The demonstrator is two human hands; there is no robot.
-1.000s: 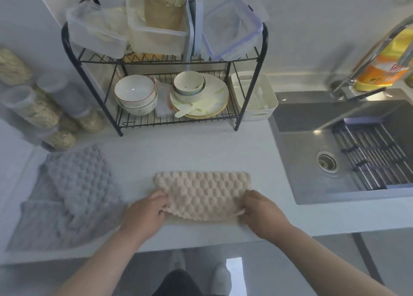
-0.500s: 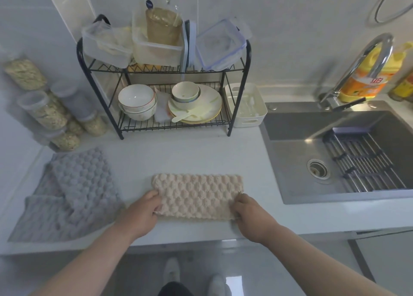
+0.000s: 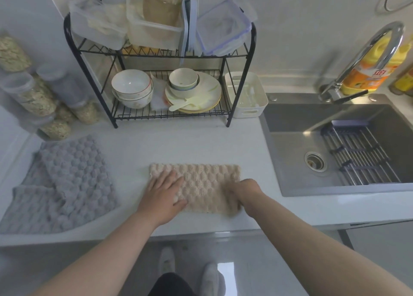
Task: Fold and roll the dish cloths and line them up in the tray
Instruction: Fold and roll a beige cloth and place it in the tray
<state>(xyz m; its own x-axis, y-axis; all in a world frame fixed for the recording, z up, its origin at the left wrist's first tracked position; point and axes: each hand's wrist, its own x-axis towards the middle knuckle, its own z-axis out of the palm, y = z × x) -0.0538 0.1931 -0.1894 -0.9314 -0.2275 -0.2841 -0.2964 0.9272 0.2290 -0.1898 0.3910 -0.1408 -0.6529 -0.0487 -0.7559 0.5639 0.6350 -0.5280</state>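
A beige bubble-textured dish cloth (image 3: 206,184) lies folded into a long strip on the white counter, near its front edge. My left hand (image 3: 164,191) rests flat on the cloth's left part, fingers straight and spread. My right hand (image 3: 242,191) curls around the cloth's right end and grips it; that hand is motion-blurred. Grey dish cloths (image 3: 62,184) lie in a loose pile at the counter's left. A white tray (image 3: 248,106) stands beside the dish rack, at the back.
A black wire dish rack (image 3: 161,72) holds bowls, plates and plastic boxes at the back. Jars of grain (image 3: 40,99) stand at the left wall. The steel sink (image 3: 335,152) with a faucet and a drying grid lies to the right.
My left hand moved from the cloth's left edge onto its top and flattened. My right hand shifted inward over the right end. The cloth stayed in place.
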